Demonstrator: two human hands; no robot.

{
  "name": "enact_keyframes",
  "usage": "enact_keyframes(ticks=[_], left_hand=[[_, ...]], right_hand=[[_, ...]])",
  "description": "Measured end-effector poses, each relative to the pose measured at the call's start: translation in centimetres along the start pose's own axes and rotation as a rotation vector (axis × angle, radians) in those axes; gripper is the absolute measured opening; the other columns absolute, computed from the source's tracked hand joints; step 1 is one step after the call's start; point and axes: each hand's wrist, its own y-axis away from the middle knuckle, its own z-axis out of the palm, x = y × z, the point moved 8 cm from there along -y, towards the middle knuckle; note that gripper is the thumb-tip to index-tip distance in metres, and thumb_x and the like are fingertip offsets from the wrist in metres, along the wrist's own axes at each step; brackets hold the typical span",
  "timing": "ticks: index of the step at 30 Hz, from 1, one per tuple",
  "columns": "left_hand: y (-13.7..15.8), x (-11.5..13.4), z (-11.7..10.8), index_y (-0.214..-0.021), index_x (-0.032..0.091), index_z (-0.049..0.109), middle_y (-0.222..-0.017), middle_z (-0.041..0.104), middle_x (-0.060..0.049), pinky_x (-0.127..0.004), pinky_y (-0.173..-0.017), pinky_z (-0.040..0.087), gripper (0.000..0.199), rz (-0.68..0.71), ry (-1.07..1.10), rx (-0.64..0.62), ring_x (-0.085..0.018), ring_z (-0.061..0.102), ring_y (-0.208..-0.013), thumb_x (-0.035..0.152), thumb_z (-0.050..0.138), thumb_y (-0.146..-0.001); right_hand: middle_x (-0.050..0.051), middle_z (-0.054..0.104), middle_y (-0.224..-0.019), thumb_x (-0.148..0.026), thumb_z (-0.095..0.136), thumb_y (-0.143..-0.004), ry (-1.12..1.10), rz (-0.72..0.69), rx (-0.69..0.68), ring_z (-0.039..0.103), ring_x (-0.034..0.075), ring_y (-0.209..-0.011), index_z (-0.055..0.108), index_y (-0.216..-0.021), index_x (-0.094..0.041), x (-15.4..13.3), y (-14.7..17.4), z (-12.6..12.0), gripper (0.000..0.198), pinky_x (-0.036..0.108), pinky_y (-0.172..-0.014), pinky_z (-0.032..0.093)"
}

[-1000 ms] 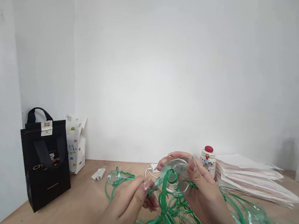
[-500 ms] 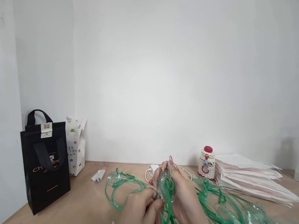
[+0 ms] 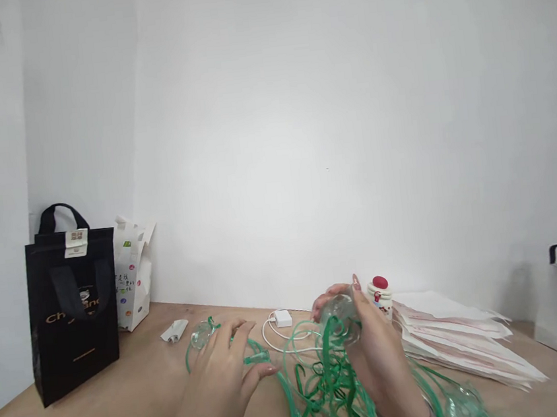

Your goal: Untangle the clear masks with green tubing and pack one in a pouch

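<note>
1. While the right hand (image 3: pixel 377 347) holds a clear mask (image 3: pixel 339 316) above the counter (image 3: pixel 143 388), its grip is closed on the cup, thumb to one side and fingers to the other. Clock positions below take this mask as dial centre.
2. The raised hold presumably keeps the cup off the green tangle (image 3: pixel 314 400) at six o'clock. A green strap (image 3: pixel 326 356) hangs from the mask toward that heap.
3. The left hand (image 3: pixel 223 367), between eight and nine o'clock, shows a released grip: thumb and fingers stand apart beside a tube connector (image 3: pixel 257 356). Contact with it cannot be determined.
4. A second mask (image 3: pixel 202 336) lies at nine o'clock, beyond the left hand; a third mask (image 3: pixel 463 408) lies at four o'clock. Their spacing probably limits snagging.
5. A black bag (image 3: pixel 77 349) stands upright far out at nine o'clock, seemingly set aside from the handling area. Its gold lettering begins "Ch"; a ribbon handle covers part of the remainder. Sticker and lower line are too small to read.
6. A white paper bag (image 3: pixel 133 297) behind it bears Chinese characters, partly hidden, and coloured dots.
7. At three o'clock stands a red-topped bottle (image 3: pixel 381 298); stacked papers (image 3: pixel 456 342) just beyond carry reddish marks, illegible.
</note>
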Motion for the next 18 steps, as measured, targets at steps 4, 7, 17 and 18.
enact_keyframes(ticks=[4, 7, 17, 18], left_hand=[[1.2, 3.1, -3.1, -0.098, 0.026, 0.057, -0.098, 0.064, -0.003, -0.029, -0.076, 0.05, 0.022, 0.189, 0.187, 0.062, -0.018, 0.061, -0.091, 0.041, 0.044, -0.088], [2.5, 5.7, -5.4, -0.085, 0.024, 0.057, -0.075, 0.064, 0.001, -0.024, -0.064, 0.05, 0.031, 0.372, 0.163, 0.156, -0.015, 0.062, -0.07, 0.052, 0.044, -0.085], [3.4, 7.4, -6.0, -0.069, 0.022, 0.053, -0.058, 0.058, 0.003, -0.02, -0.045, 0.041, 0.019, 0.593, -0.178, 0.298, -0.012, 0.057, -0.049, 0.034, 0.053, -0.085], [3.5, 7.5, -6.0, -0.068, 0.022, 0.053, -0.058, 0.058, 0.003, -0.02, -0.046, 0.041, 0.02, 0.608, -0.189, 0.284, -0.012, 0.056, -0.049, 0.032, 0.052, -0.085]], right_hand=[[0.002, 0.065, -0.069, -0.045, 0.046, -0.088, 0.17, -0.07, -0.086, 0.061, 0.017, -0.069, 0.057, -0.076, -0.021, -0.7, 2.4, 3.6, 0.029, 0.027, -0.07, 0.047], [0.002, 0.065, -0.071, -0.045, 0.041, -0.091, 0.306, -0.127, -0.117, 0.06, 0.017, -0.074, 0.059, -0.073, -0.022, -1.3, 3.8, 4.8, 0.034, 0.026, -0.075, 0.045], [0.003, 0.063, -0.079, -0.048, 0.037, -0.092, 0.466, -0.134, -0.216, 0.058, 0.018, -0.082, 0.06, -0.078, -0.022, -0.7, 4.8, 5.6, 0.038, 0.026, -0.079, 0.043], [0.003, 0.063, -0.08, -0.048, 0.037, -0.092, 0.465, -0.127, -0.208, 0.057, 0.018, -0.082, 0.06, -0.078, -0.021, -0.6, 4.7, 5.5, 0.038, 0.026, -0.078, 0.043]])
